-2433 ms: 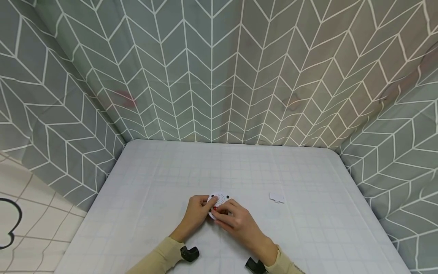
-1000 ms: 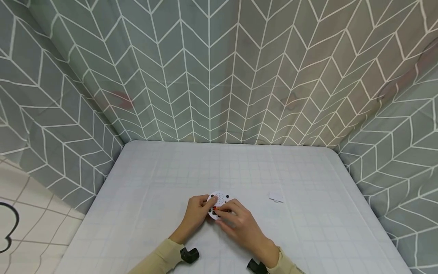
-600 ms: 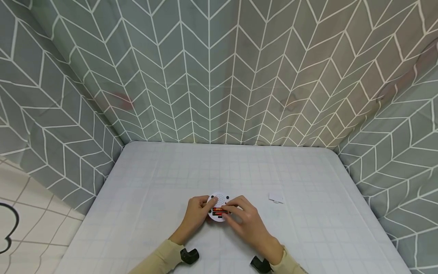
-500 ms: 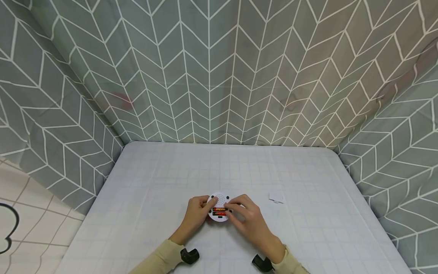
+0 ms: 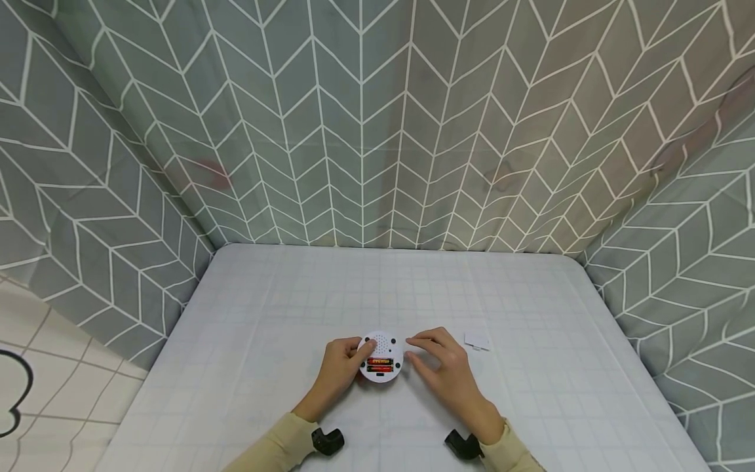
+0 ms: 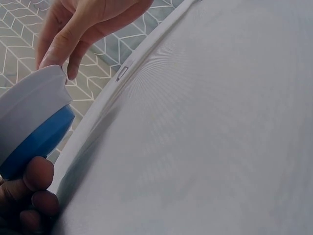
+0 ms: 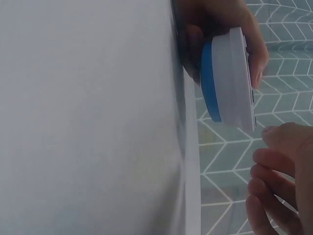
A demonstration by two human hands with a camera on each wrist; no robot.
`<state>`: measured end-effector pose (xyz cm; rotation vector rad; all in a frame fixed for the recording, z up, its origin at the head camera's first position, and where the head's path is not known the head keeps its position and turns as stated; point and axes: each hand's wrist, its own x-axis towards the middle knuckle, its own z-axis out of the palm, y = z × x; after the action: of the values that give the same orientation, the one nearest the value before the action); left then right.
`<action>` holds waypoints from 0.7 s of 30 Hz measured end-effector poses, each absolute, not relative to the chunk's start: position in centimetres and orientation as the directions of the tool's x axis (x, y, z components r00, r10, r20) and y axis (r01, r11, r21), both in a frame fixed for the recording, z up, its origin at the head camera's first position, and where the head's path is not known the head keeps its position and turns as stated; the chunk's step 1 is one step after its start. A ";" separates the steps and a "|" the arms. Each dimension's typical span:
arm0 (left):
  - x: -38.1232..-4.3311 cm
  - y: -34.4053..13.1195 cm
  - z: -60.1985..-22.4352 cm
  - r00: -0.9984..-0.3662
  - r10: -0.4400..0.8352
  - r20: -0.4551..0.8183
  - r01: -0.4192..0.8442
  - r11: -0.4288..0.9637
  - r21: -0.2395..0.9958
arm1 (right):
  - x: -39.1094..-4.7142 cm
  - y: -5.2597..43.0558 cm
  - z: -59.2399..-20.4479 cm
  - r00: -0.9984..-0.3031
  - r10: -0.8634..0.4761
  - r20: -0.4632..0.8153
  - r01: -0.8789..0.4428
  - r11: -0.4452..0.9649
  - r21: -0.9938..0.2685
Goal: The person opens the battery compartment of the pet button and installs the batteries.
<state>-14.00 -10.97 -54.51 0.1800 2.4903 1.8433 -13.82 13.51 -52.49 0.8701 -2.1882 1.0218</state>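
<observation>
My left hand (image 5: 342, 360) grips a round white battery-powered device (image 5: 386, 345), thumb on its top face beside a patch of small speaker holes. Several dark feet dot that face, and its battery compartment lies uncovered with two red-and-black batteries (image 5: 380, 364) side by side in it. Both wrist views show the device (image 7: 227, 78) edge-on with a blue layer under the white casing, left fingers (image 6: 39, 174) curled below it. Just right of the device, my right hand (image 5: 448, 367) is apart from it, fingers loosely bent around nothing.
A small white rectangular piece (image 5: 476, 340), looking like a battery cover, lies on the white cloth-covered table (image 5: 295, 295) to the right of the right hand. Patterned grey curtains (image 5: 377, 131) hang behind the table and along both sides.
My right fingers were over the battery compartment; they have drawn back to the right, off the device, and both batteries now show fully. The left hand keeps its hold.
</observation>
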 end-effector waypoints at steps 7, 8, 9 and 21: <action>-14.0 -11.0 -54.6 -0.992 0.113 0.056 0.088 0.304 0.949 | -14.1 14.5 -52.7 -0.661 -0.278 0.697 -0.704 0.550 -0.449; -14.0 -11.0 -54.6 -0.992 0.111 0.057 0.089 0.307 0.948 | -14.2 14.6 -52.7 -0.665 -0.272 0.695 -0.698 0.556 -0.450; -14.0 -11.0 -54.6 -0.992 0.110 0.057 0.089 0.309 0.947 | -14.2 14.8 -52.7 -0.668 -0.265 0.695 -0.693 0.562 -0.452; -13.9 -11.0 -54.6 -0.992 0.116 0.045 0.079 0.307 0.948 | -14.8 16.5 -53.0 -0.682 -0.205 0.702 -0.649 0.611 -0.453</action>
<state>-13.94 -10.98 -54.57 0.1875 2.5144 1.8210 -14.84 16.53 -53.03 0.6694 -2.2294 0.9542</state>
